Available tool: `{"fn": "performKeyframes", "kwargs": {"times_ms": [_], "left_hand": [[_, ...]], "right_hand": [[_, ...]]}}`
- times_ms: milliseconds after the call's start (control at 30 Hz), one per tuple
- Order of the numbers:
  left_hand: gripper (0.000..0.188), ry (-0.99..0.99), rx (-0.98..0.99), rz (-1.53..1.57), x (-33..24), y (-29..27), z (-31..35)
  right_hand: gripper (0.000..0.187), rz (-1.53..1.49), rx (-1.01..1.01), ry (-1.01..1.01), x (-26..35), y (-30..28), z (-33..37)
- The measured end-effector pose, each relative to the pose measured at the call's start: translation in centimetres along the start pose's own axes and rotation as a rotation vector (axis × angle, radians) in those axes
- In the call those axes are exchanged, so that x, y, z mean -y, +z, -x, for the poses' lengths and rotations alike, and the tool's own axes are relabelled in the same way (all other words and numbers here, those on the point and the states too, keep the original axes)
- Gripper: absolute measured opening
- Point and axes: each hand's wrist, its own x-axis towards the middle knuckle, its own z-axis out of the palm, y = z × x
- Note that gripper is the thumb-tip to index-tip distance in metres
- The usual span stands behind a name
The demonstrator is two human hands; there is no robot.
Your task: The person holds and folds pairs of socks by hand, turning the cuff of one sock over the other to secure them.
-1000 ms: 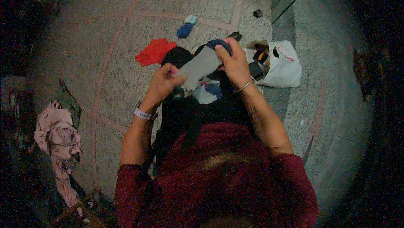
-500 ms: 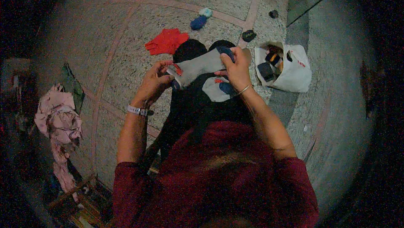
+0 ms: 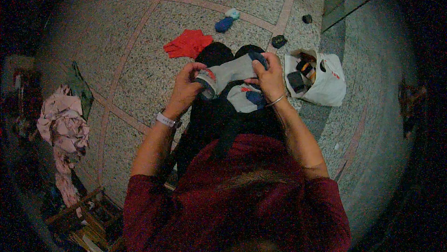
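A grey sock (image 3: 236,69) with dark blue ends and a red mark is stretched between my two hands, above my lap. My left hand (image 3: 186,89) is closed on its cuff, which looks partly turned over. The dark blue end at the other side is pinched between the thumb and fingers of my right hand (image 3: 271,77). Below the sock, a second grey sock (image 3: 242,100) of the same kind lies on my dark-clothed lap, close under my right hand.
Red cloth (image 3: 188,44), a blue bundle (image 3: 224,24), a pale bundle (image 3: 233,13) and dark bundles (image 3: 279,41), (image 3: 307,19) lie on the speckled floor ahead. At right stands a white bag (image 3: 331,82) holding dark items. Crumpled pink cloth (image 3: 63,117) is at left, near a wooden rack (image 3: 88,210).
My left hand has shifted slightly right and up, and the sock's cuff now appears folded back with its dark blue edge showing. My right hand keeps its hold on the other end.
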Motion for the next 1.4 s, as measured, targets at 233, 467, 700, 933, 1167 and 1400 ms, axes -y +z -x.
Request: {"fn": "performKeyframes", "kwargs": {"times_ms": [233,467,700,933,1167,1400], "left_hand": [[0.023,-0.381,-0.044,0.054,-0.3,-2.8,-0.5],[0.027,-0.196,-0.112,-0.026,1.3,-2.8,0.2],[0.024,0.153,-0.332,-0.566,0.7,-3.0,2.7],[0.027,0.361,-0.19,-0.757,-0.5,0.5,5.4],[0.022,0.574,-0.247,-0.903,-0.7,2.3,5.3],[0.03,0.005,-0.213,-0.326,-2.3,1.9,4.2]], "right_hand": [[0.019,-0.045,0.034,0.054,0.5,-1.0,-0.4],[0.016,0.0,0.065,0.077,-1.2,-0.1,-0.5],[0.017,-0.017,0.05,0.078,-1.4,-0.6,-0.6],[0.026,-0.025,0.027,0.111,-1.2,-0.5,0.0],[0.021,-0.011,0.084,0.127,-1.9,-1.6,-0.2],[0.022,-0.062,0.088,0.123,-0.7,-2.0,-0.4]]}}
